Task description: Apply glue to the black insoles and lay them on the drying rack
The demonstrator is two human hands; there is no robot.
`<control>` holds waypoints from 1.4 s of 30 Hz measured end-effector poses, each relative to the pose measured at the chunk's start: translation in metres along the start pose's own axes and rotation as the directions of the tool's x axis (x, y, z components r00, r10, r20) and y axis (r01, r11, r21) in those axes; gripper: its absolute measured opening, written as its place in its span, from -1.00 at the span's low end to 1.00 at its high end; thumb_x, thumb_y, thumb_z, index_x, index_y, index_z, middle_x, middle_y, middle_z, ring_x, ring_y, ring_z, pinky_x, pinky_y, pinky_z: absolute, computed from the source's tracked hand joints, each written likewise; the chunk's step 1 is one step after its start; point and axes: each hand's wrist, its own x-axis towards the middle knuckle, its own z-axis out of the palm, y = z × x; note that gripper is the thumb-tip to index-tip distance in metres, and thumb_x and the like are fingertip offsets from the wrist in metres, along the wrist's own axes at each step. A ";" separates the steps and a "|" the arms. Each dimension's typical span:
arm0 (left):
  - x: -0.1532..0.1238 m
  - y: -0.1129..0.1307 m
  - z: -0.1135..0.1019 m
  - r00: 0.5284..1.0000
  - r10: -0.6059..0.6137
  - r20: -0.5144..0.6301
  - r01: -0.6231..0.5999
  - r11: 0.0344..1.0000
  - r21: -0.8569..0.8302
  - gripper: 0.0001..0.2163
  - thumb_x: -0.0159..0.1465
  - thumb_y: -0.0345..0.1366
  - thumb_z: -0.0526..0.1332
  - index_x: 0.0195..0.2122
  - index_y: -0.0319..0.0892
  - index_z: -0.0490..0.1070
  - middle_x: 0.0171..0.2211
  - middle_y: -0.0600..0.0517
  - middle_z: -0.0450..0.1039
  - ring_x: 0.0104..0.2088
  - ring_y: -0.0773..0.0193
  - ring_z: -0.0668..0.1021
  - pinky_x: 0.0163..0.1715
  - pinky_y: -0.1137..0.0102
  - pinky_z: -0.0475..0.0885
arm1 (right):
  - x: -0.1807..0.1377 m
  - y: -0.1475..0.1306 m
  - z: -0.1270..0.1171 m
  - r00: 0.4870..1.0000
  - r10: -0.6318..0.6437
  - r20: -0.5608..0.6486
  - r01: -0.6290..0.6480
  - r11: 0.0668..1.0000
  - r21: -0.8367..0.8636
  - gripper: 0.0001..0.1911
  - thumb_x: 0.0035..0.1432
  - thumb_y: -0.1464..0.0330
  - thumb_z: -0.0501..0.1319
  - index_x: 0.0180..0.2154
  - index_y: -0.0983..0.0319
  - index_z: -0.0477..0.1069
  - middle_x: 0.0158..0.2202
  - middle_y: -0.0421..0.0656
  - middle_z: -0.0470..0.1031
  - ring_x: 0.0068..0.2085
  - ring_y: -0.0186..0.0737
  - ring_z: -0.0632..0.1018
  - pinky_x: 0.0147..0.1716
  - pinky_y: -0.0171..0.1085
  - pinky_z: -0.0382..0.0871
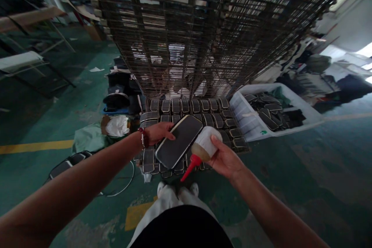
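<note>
Bottle (205,142) tilted nozzle-down in my curled right hand (226,158) could, I judge, drip if squeezed, while my left hand (157,133) pinches the dark panel (181,141) at left.

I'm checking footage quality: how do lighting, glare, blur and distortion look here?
Head view: dim overall, with bright glare at the right edge; head view: wide-angle distortion makes the rack splay outward; head view: the dark panel and bottle look fairly clear, while the dark heap at far right looks smeared.
</note>
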 end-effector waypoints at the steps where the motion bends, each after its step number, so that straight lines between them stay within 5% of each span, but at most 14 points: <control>1: -0.002 0.001 -0.001 1.000 0.013 0.015 -0.012 1.000 -0.008 -0.44 -0.09 -0.80 0.29 -0.09 -0.21 0.61 -0.33 -0.16 0.70 -0.51 0.03 0.70 -0.50 0.31 0.61 | -0.002 -0.006 -0.003 0.998 -0.060 -0.025 0.059 0.998 -0.013 -0.48 0.04 0.17 0.57 -0.02 0.21 0.52 -0.10 -0.07 0.69 -0.09 -0.07 0.70 -0.15 -0.13 0.67; 4: -0.012 0.003 -0.007 0.996 0.004 0.089 0.004 0.996 -0.088 -0.44 -0.08 -0.85 0.27 -0.12 -0.20 0.63 -0.32 -0.14 0.70 -0.46 0.01 0.72 -0.47 0.30 0.64 | -0.010 -0.034 -0.010 0.935 -0.338 -0.106 0.331 0.940 -0.084 -0.48 0.10 0.06 0.52 0.01 0.14 0.51 -0.05 -0.07 0.68 -0.02 -0.03 0.68 -0.14 -0.10 0.67; 7: -0.023 0.005 -0.007 0.992 -0.071 0.109 0.089 0.982 -0.168 -0.34 -0.08 -0.91 0.20 -0.08 -0.14 0.63 -0.34 -0.07 0.69 -0.42 0.01 0.73 -0.45 0.28 0.66 | -0.016 -0.065 -0.010 0.760 -0.631 -0.155 0.608 0.775 -0.172 -0.53 0.12 0.07 0.50 -0.01 0.10 0.52 -0.08 -0.15 0.69 -0.06 -0.08 0.68 -0.13 -0.10 0.67; 10: -0.031 0.007 -0.001 0.989 -0.124 0.074 0.132 0.984 -0.118 -0.28 -0.09 -0.91 0.16 -0.02 -0.10 0.61 -0.33 -0.06 0.69 -0.45 0.02 0.72 -0.49 0.27 0.65 | -0.017 -0.085 -0.004 0.630 -0.765 -0.132 0.730 0.641 -0.237 -0.52 0.06 0.13 0.54 -0.02 0.11 0.55 -0.14 -0.19 0.68 -0.10 -0.11 0.68 -0.09 -0.09 0.65; 13: -0.037 0.008 0.004 0.987 -0.150 0.053 0.154 0.985 -0.078 -0.30 -0.07 -0.89 0.16 0.00 -0.11 0.61 -0.32 -0.11 0.69 -0.46 0.00 0.72 -0.51 0.25 0.65 | -0.017 -0.089 0.001 0.583 -0.806 -0.098 0.760 0.585 -0.282 -0.53 0.04 0.18 0.56 -0.03 0.11 0.57 -0.20 -0.20 0.67 -0.05 -0.11 0.66 -0.03 -0.11 0.62; 17: -0.037 0.006 0.004 0.986 -0.164 0.029 0.167 0.978 -0.125 -0.31 -0.05 -0.85 0.18 0.01 -0.08 0.60 -0.34 -0.10 0.68 -0.45 -0.01 0.72 -0.50 0.23 0.65 | -0.018 -0.084 0.000 0.564 -0.820 -0.094 0.766 0.563 -0.311 -0.48 -0.01 0.17 0.58 -0.02 0.13 0.57 -0.19 -0.19 0.67 -0.04 -0.08 0.66 -0.05 -0.09 0.62; 22: -0.035 0.003 -0.001 0.996 -0.085 -0.002 0.085 0.993 -0.087 -0.34 -0.05 -0.81 0.25 0.02 -0.08 0.61 -0.37 -0.11 0.67 -0.44 -0.03 0.71 -0.48 0.17 0.66 | -0.020 -0.077 -0.005 0.598 -0.793 -0.117 0.743 0.603 -0.291 -0.50 0.01 0.17 0.58 -0.02 0.12 0.58 -0.19 -0.18 0.67 -0.16 -0.14 0.67 -0.17 -0.16 0.65; 30: -0.027 -0.004 -0.019 0.929 0.050 0.366 -0.147 0.959 0.242 -0.53 0.01 -0.56 0.47 -0.01 -0.21 0.63 -0.25 -0.11 0.71 -0.27 0.11 0.73 -0.21 0.33 0.65 | -0.017 -0.069 -0.009 0.572 -0.797 -0.193 0.762 0.604 -0.235 -0.55 -0.04 0.18 0.60 -0.12 0.12 0.59 -0.24 -0.22 0.66 -0.29 -0.17 0.66 -0.45 -0.28 0.59; 35: -0.027 -0.008 -0.022 0.904 0.079 0.421 -0.209 0.939 0.273 -0.62 0.06 -0.47 0.47 -0.05 -0.21 0.65 -0.18 -0.12 0.72 -0.24 0.13 0.73 -0.17 0.34 0.64 | -0.020 -0.066 -0.010 0.627 -0.751 -0.205 0.724 0.660 -0.202 -0.54 0.01 0.16 0.58 -0.06 0.11 0.58 -0.22 -0.22 0.65 -0.28 -0.19 0.65 -0.44 -0.29 0.60; 42: -0.030 -0.011 -0.019 0.901 0.089 0.425 -0.201 0.953 0.228 -0.62 0.07 -0.47 0.47 -0.05 -0.21 0.65 -0.18 -0.15 0.72 -0.24 0.11 0.73 -0.19 0.33 0.65 | -0.021 -0.058 -0.010 0.606 -0.760 -0.237 0.741 0.647 -0.181 -0.58 0.03 0.18 0.57 -0.09 0.14 0.58 -0.20 -0.21 0.64 -0.22 -0.20 0.65 -0.30 -0.24 0.65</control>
